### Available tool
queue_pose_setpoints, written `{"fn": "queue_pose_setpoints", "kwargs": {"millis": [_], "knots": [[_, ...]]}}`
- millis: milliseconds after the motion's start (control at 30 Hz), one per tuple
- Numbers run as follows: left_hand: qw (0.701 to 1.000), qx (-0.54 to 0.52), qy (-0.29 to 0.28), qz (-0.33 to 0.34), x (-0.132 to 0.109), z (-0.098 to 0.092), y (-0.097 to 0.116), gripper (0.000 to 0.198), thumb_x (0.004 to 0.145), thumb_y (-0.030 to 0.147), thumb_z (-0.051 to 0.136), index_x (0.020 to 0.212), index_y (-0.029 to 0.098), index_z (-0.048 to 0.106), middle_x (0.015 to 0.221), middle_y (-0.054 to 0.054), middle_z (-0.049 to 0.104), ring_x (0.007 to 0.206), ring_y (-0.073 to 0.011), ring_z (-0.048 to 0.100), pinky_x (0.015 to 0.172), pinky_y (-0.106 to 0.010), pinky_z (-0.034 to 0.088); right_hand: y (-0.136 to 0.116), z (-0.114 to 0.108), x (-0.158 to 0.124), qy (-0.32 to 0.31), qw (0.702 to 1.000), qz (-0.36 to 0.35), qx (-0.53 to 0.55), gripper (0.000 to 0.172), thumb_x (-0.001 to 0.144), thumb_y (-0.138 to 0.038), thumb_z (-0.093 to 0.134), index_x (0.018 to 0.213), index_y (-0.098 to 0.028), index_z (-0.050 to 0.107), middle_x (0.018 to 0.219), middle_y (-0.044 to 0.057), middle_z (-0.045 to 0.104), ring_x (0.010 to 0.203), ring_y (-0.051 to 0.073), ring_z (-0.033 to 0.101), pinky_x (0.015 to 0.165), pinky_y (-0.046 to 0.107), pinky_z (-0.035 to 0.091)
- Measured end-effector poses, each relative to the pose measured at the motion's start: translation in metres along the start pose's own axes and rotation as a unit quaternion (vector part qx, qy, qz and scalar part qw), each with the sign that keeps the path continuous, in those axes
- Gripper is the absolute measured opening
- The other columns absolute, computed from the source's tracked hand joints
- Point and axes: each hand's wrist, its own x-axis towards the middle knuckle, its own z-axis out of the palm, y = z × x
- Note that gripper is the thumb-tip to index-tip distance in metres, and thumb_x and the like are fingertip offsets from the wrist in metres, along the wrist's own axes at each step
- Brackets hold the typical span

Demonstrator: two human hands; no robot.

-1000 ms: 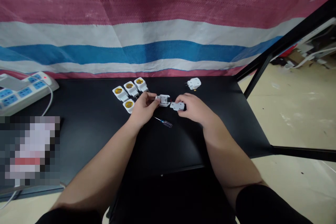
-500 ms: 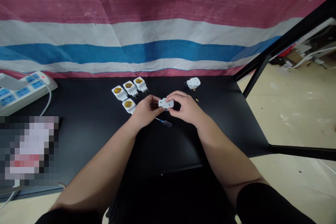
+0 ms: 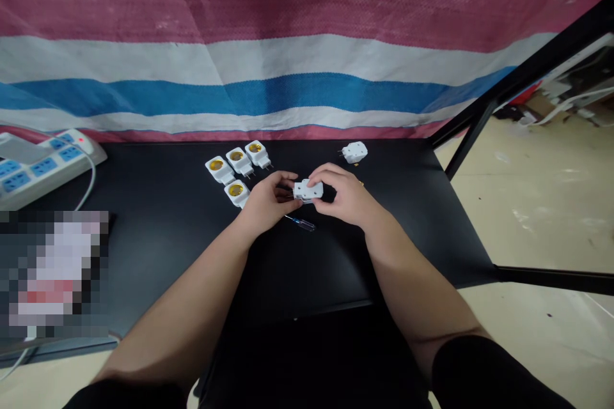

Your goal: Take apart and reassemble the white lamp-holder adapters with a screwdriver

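Note:
Both my hands meet over the middle of the black table (image 3: 167, 217). My left hand (image 3: 267, 200) and my right hand (image 3: 343, 195) are closed on one small white plug adapter (image 3: 308, 190), pinching it from either side just above the tabletop. A small screwdriver (image 3: 301, 223) with a clear handle lies on the table just under my hands. Several white lamp-socket adapters (image 3: 236, 168) with brass centres sit in a cluster left of my left hand. Another white plug adapter (image 3: 355, 152) lies beyond my right hand.
A white power strip (image 3: 43, 160) with blue sockets and a cord lies at the table's far left. A striped red, white and blue tarp (image 3: 288, 45) hangs behind the table. A black frame bar (image 3: 518, 77) and bare floor lie to the right.
My right hand carried a white cover piece left onto the adapter body in my left hand. The two parts now sit together between both hands.

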Motion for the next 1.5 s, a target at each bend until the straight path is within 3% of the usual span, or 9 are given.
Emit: {"fn": "queue_pose_setpoints", "kwargs": {"millis": [367,533,667,833,967,1133,1300,1500], "knots": [[0.999,0.034,0.006,0.033,0.001,-0.001,-0.001,0.052,0.075,0.019,0.094,0.125,0.021,0.078,0.109,-0.008,0.081,0.09,-0.0191,0.078,0.082,-0.034,0.064,0.001,0.002,0.002,-0.027,0.999,-0.004,-0.035,0.029,0.088,-0.01,0.073,0.111,-0.027,0.073,0.129,0.006,0.075,0.121,0.027,0.072,0.108,0.047,0.057],[0.999,0.023,0.006,0.042,0.0,0.0,-0.001,0.049,0.075,0.017,0.094,0.122,0.021,0.079,0.11,-0.008,0.082,0.089,-0.019,0.079,0.081,-0.033,0.065,0.001,0.003,0.002,-0.032,0.999,0.019,-0.015,0.022,0.088,-0.012,0.074,0.105,-0.026,0.075,0.128,0.007,0.075,0.112,0.026,0.075,0.099,0.043,0.06],[1.0,-0.018,-0.005,0.01,0.0,0.001,0.0,0.043,0.075,0.019,0.096,0.115,0.019,0.08,0.112,-0.01,0.083,0.091,-0.0196,0.081,0.083,-0.033,0.067,0.005,0.003,0.001,-0.031,0.999,0.034,0.021,0.017,0.09,-0.016,0.077,0.104,-0.025,0.078,0.128,0.006,0.075,0.107,0.024,0.077,0.095,0.041,0.06],[0.994,-0.09,-0.009,-0.064,0.002,0.004,0.0,0.033,0.084,0.032,0.097,0.107,0.016,0.079,0.1,-0.009,0.083,0.081,-0.018,0.081,0.08,-0.034,0.07,0.01,0.003,0.0,-0.038,0.997,0.05,0.048,0.018,0.091,-0.021,0.079,0.108,-0.027,0.08,0.125,0.006,0.076,0.102,0.022,0.075,0.092,0.04,0.06],[0.991,-0.119,-0.007,-0.057,0.002,0.006,0.003,0.035,0.083,0.036,0.099,0.103,0.015,0.08,0.1,-0.009,0.084,0.084,-0.0185,0.081,0.08,-0.033,0.071,0.013,0.004,0.001,-0.046,0.996,0.055,0.06,0.01,0.099,-0.032,0.078,0.107,-0.027,0.077,0.125,0.007,0.077,0.108,0.024,0.075,0.088,0.04,0.061],[0.987,-0.16,0.0,-0.01,-0.001,0.007,0.013,0.042,0.078,0.033,0.103,0.109,0.016,0.081,0.099,-0.006,0.083,0.085,-0.0164,0.08,0.084,-0.032,0.071,0.021,0.011,0.004,0.006,0.975,0.117,0.191,0.028,0.101,-0.045,0.076,0.12,-0.029,0.065,0.117,0.005,0.078,0.1,0.022,0.076,0.091,0.042,0.065],[0.974,-0.221,0.027,-0.036,-0.003,0.007,0.018,0.046,0.075,0.039,0.106,0.104,0.016,0.079,0.09,-0.004,0.082,0.085,-0.0167,0.081,0.085,-0.031,0.072,0.021,0.015,0.008,0.014,0.944,0.155,0.291,0.041,0.093,-0.061,0.084,0.11,-0.027,0.07,0.101,0.003,0.077,0.089,0.021,0.077,0.084,0.043,0.07],[0.972,-0.218,0.055,-0.065,0.0,0.005,0.014,0.039,0.077,0.041,0.105,0.093,0.015,0.08,0.091,-0.007,0.082,0.081,-0.0154,0.079,0.08,-0.029,0.071,0.019,0.016,0.008,0.053,0.941,0.164,0.292,0.049,0.089,-0.068,0.086,0.108,-0.026,0.071,0.101,0.003,0.079,0.083,0.02,0.077,0.08,0.042,0.071]]}}
